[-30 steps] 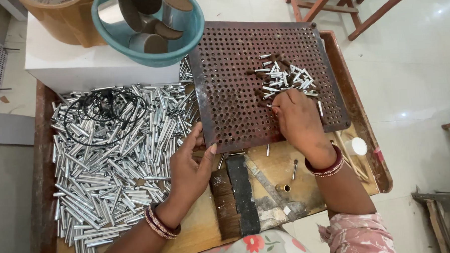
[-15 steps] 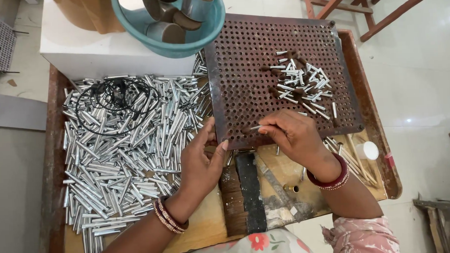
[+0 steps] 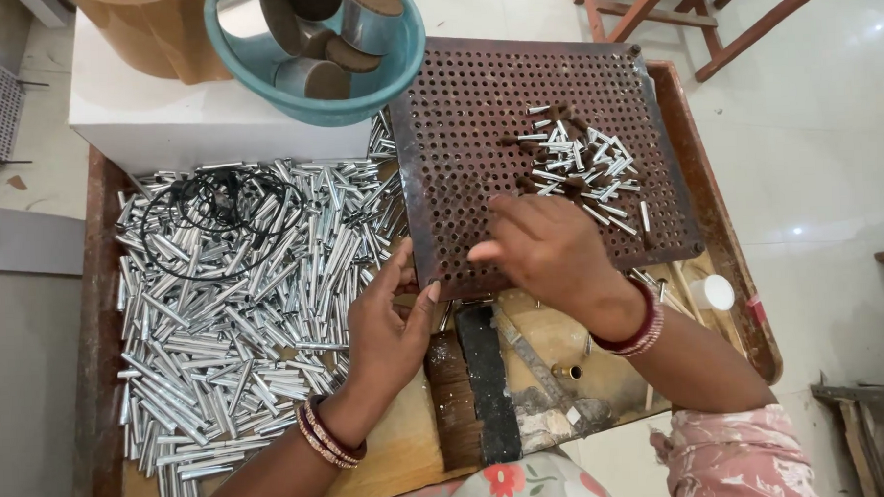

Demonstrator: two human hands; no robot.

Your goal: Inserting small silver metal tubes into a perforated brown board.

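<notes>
A person's right hand (image 3: 550, 250) is spreading loose fingers over the near edge of a rusty perforated plate (image 3: 459, 169), small metal pins (image 3: 581, 160) lying scattered just beyond, while the left hand (image 3: 386, 324), fingers curled, is steadying the plate's near-left corner.

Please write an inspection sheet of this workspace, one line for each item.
Surface: wooden tray, worn.
Job's things: rusty perforated plate carrying a small heap of short metal pins; big pile of silver tubes beside it.
Clutter: teal bowl of round tins, white box, brush.
Hands: left hand on the plate's near edge; right hand flat over the holes.
Cables: black wire coil on the tubes.
Surroundings: pale tiled floor.
</notes>
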